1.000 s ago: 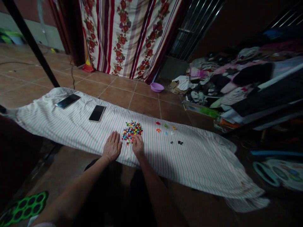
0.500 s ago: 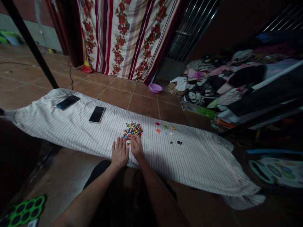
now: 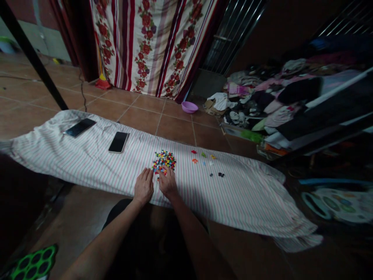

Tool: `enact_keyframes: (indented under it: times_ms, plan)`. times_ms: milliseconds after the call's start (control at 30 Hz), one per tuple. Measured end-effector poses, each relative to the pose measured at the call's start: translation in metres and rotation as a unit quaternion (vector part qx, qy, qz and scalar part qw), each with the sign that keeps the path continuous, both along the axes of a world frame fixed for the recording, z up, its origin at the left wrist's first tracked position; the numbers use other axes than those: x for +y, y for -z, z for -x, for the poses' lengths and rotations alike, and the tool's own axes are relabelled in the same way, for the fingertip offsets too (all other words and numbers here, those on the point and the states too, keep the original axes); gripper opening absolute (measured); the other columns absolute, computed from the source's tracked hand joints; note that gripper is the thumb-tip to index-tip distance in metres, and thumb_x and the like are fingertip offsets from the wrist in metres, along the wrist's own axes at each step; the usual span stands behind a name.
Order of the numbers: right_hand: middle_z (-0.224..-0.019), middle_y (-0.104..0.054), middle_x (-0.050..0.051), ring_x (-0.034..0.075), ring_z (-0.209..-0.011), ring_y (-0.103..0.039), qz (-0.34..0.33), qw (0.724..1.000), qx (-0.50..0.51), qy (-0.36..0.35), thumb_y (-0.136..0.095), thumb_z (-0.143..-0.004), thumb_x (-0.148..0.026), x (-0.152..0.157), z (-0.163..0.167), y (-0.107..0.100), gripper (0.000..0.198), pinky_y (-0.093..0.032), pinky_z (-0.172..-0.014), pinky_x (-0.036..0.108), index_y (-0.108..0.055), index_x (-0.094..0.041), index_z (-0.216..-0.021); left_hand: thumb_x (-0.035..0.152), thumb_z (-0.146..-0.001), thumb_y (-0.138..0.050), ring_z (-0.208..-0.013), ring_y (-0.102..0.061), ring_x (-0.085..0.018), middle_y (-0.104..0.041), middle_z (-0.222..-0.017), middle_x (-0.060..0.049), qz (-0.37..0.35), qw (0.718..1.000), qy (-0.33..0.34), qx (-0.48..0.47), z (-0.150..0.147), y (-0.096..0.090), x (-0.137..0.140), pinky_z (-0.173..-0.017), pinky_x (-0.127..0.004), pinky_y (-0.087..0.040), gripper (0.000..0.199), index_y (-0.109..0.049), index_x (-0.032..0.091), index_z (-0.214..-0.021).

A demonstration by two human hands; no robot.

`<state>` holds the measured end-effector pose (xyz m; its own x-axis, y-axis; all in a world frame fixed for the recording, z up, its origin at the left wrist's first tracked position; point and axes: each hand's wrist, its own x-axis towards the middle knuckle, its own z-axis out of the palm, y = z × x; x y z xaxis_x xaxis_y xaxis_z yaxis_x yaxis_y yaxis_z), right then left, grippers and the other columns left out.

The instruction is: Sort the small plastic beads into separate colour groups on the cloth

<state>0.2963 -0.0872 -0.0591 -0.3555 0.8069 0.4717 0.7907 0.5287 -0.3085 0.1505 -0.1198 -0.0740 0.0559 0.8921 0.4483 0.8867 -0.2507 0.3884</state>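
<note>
A heap of tiny multicoloured pieces (image 3: 164, 158), like beads or little bricks, lies on a striped cloth (image 3: 233, 198). My left hand (image 3: 143, 186) rests flat on the cloth at the heap's near left edge, fingers stretched out and holding nothing. From the near right, my right hand (image 3: 168, 184) reaches in, its fingertips touching pieces at the heap's near edge. Its fingers look apart; a tiny piece under them could be hidden. Small single-colour groups sit further right: red (image 3: 194, 152), green (image 3: 203, 154), yellow (image 3: 213, 157), orange (image 3: 194, 161), white (image 3: 211, 163) and black (image 3: 221, 175).
Two phones, one nearer (image 3: 119, 142) and one farther (image 3: 80, 127), lie on the cloth's left part. Beyond the cloth, a purple basin (image 3: 189, 107) stands on the tiled floor. A clothes heap (image 3: 262, 93) fills the right back. A green-rimmed object (image 3: 35, 262) is at lower left.
My left hand has shifted slightly left, away from the right hand. My right hand's fingers have gone from a bunched pose to reaching over the heap's near edge. The view has turned slightly.
</note>
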Motion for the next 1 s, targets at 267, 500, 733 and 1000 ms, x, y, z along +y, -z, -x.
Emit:
enact_keyframes:
  times_ms: [267, 500, 733, 1000]
  plan:
    - [-0.131, -0.045, 0.011, 0.026, -0.119, -0.041, -0.005, 1.000, -0.004, 0.007, -0.047, -0.087, -0.017, -0.001, 0.001, -0.002, 0.042, -0.038, -0.099, 0.044, -0.058, -0.026, -0.126, 0.018, -0.088, -0.039, -0.112, -0.053, -0.026, -0.059, -0.118, -0.012, 0.020, 0.999, -0.029, 0.018, 0.004, -0.016, 0.006, -0.089, -0.040, -0.047, 0.038, -0.058, 0.021, -0.120]
    - [-0.136, -0.043, 0.009, 0.026, -0.123, -0.039, -0.011, 1.000, 0.002, -0.008, -0.051, -0.086, -0.017, -0.004, 0.000, -0.004, 0.035, -0.038, -0.099, 0.044, -0.064, -0.029, -0.117, 0.021, -0.089, -0.041, -0.109, -0.054, -0.025, -0.060, -0.117, -0.011, 0.007, 0.999, -0.045, 0.019, 0.002, -0.016, 0.006, -0.089, -0.039, -0.047, 0.029, -0.061, 0.019, -0.110]
    - [-0.132, -0.045, 0.009, 0.025, -0.120, -0.042, -0.014, 1.000, 0.021, -0.012, -0.051, -0.087, -0.017, -0.004, -0.001, -0.004, 0.030, -0.039, -0.099, 0.043, -0.066, -0.026, -0.111, 0.023, -0.090, -0.040, -0.105, -0.056, -0.026, -0.063, -0.113, -0.011, -0.015, 0.998, -0.057, -0.012, -0.001, -0.018, 0.007, -0.086, -0.040, -0.047, 0.025, -0.061, 0.018, -0.103]
    - [-0.128, -0.049, 0.009, 0.023, -0.114, -0.044, -0.009, 0.999, 0.033, -0.008, -0.048, -0.089, -0.017, -0.003, -0.002, -0.006, 0.030, -0.040, -0.098, 0.039, -0.065, -0.023, -0.114, 0.013, -0.086, -0.041, -0.097, -0.054, -0.024, -0.063, -0.101, -0.010, -0.008, 0.999, -0.044, 0.006, 0.006, -0.020, 0.016, -0.086, -0.037, -0.046, 0.022, -0.060, 0.018, -0.096]
